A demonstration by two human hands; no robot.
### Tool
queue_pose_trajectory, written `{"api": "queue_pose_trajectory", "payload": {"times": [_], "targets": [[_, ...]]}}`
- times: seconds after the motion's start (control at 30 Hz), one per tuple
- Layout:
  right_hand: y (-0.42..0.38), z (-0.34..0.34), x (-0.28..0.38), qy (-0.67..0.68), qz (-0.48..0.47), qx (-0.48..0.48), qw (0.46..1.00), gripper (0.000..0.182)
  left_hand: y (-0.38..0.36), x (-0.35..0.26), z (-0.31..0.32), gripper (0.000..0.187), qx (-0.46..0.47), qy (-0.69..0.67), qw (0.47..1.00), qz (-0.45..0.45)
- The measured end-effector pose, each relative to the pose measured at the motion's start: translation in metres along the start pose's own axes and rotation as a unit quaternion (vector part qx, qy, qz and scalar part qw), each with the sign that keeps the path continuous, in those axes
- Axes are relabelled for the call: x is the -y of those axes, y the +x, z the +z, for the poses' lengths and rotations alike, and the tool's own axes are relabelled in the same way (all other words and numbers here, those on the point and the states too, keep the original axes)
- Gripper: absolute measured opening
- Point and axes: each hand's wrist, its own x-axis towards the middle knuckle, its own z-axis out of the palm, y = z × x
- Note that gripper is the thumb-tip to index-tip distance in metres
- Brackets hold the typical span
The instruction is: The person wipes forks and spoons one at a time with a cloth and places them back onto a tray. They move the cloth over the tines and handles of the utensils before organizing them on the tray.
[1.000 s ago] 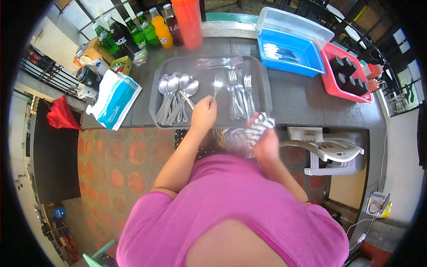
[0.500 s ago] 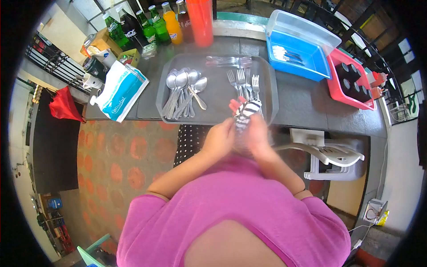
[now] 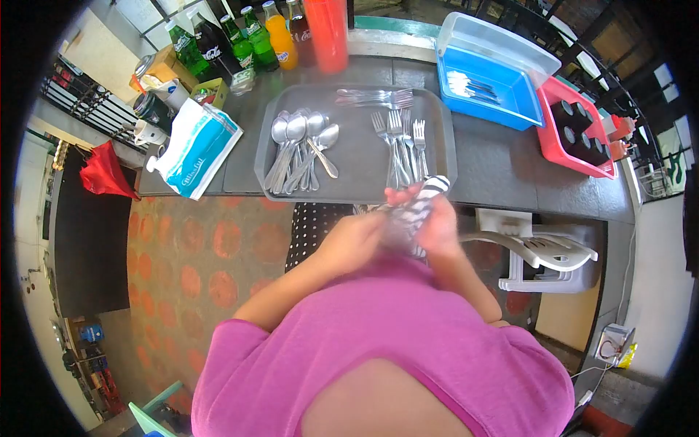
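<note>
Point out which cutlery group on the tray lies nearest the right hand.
The forks on the right of the tray, handles toward its near edge, just beyond the right hand. The spoons lie left; the crosswise forks, along the far edge.

Below you, reddish dots (image 3: 223,289) (blotchy ones) pattern the floor (image 3: 171,255). You face a dark tiled counter (image 3: 491,153); right, a white chair (image 3: 557,251) and pale wall (image 3: 661,226). Light fills the barred window (image 3: 156,13), upper left.
</note>
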Motion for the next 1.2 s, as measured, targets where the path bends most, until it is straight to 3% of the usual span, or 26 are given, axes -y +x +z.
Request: {"api": "queue_pose_trajectory", "payload": {"times": [0.03,0.07,0.1,0.17,0.23,0.27,0.37,0.4,0.5,0.57,0.63,0.73,0.77,0.83,0.97,1.2], "targets": [[0.000,-0.001,0.003,0.020,0.001,-0.024,1.000,0.034,-0.002,-0.002,0.000,0.013,-0.004,0.017,1.000,-0.009],[0.005,-0.010,0.006,0.009,-0.013,0.044,0.999,0.038,-0.005,-0.002,0.001,0.013,-0.003,0.017,1.000,-0.009],[0.011,-0.005,0.016,0.009,-0.014,0.044,0.999,0.038,-0.009,-0.002,0.002,0.018,-0.018,-0.002,1.000,-0.024],[0.021,0.010,0.038,0.074,-0.114,-0.212,0.968,0.042,-0.011,0.007,0.005,0.023,-0.031,-0.022,0.999,-0.037],[0.023,-0.006,0.053,0.054,-0.098,-0.112,0.987,0.049,-0.010,0.016,0.008,0.034,-0.101,-0.225,0.967,-0.065],[0.024,-0.018,0.054,0.087,-0.062,-0.066,0.992,0.053,-0.008,0.012,0.006,0.040,-0.090,-0.316,0.936,-0.122],[0.019,-0.003,0.039,0.039,-0.016,-0.066,0.997,0.053,0.004,0.020,0.007,0.037,-0.097,-0.345,0.919,-0.166],[0.020,0.006,0.032,0.029,-0.010,-0.112,0.993,0.053,0.009,0.029,0.015,0.031,-0.118,-0.323,0.927,-0.149],[0.023,0.020,0.014,0.024,0.000,-0.102,0.994,0.051,0.021,0.041,0.026,0.025,-0.115,-0.224,0.961,-0.117],[0.028,0.017,0.000,-0.081,-0.022,-0.102,0.991,0.049,0.024,0.033,0.029,0.022,-0.107,-0.232,0.957,-0.135],[0.023,0.020,-0.013,-0.185,-0.049,-0.032,0.981,0.042,0.027,0.027,0.032,0.021,-0.115,-0.158,0.974,-0.115],[0.027,0.032,-0.017,-0.303,-0.034,-0.068,0.950,0.037,0.023,0.030,0.037,0.018,-0.137,-0.060,0.985,-0.083],[0.028,0.029,-0.015,-0.303,-0.034,-0.069,0.950,0.037,0.022,0.026,0.036,0.017,-0.145,-0.004,0.987,-0.072],[0.030,0.022,-0.010,-0.236,0.027,-0.070,0.969,0.030,0.020,0.015,0.030,0.016,-0.144,-0.017,0.986,-0.086],[0.033,0.020,-0.004,-0.246,0.035,-0.076,0.966,0.024,0.017,0.008,0.023,0.017,-0.137,-0.031,0.986,-0.089],[0.033,0.016,0.011,-0.318,-0.014,-0.100,0.943,0.020,0.011,0.016,0.020,0.018,-0.101,-0.013,0.991,-0.085]]}}
